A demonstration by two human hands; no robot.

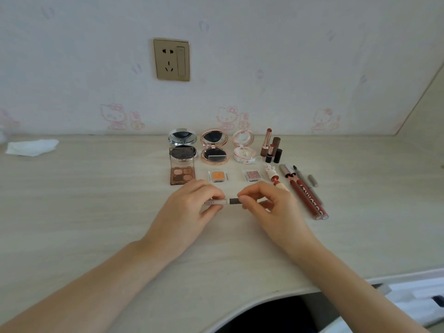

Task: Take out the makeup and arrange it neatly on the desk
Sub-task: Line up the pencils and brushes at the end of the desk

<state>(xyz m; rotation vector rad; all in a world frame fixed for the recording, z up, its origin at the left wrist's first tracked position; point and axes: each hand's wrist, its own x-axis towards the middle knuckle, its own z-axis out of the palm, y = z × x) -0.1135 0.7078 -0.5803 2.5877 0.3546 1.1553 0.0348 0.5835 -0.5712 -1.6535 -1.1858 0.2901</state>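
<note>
Forearms: both bare, coming in from 7 and 5 o'clock and meeting over the middle of the desk (96, 212).
Left hand (189, 207): fingers curled, thumb and fingertips pinching the white end of a thin pen-like makeup stick (222, 202), which lies level, pointing from 9 to 3 o'clock.
Right hand (271, 205): fingers curled, thumb and forefinger pinching the stick's dark grey end; the other fingers are tucked below it.
Stick: held between both hands just above the desk; whether it touches the desk cannot be told. White part and grey part meet in the gap between the two hands.
Back row, 12 o'clock from the hands: silver compact (181, 144), rose-gold compact (214, 146) and pink-white compact (244, 146), all open with lids upright, side by side by the wall.
Lipsticks (271, 146): standing upright, clustered at 3 o'clock of the pink-white compact, caps beside them.
Front row: eyeshadow palette (182, 175) open, just beyond the left hand's fingers; orange pan (218, 176) and pink pan (252, 175) to its 3 o'clock.
At 2 o'clock of the right hand: a tube with a rabbit-shaped cap (272, 176), two red lip gloss tubes (308, 200) lying together, grey pencils (310, 182) beside them.
Tissue (31, 147): crumpled, at 10 o'clock, well apart.
Wall socket (171, 59): at 12 o'clock on the wall.
</note>
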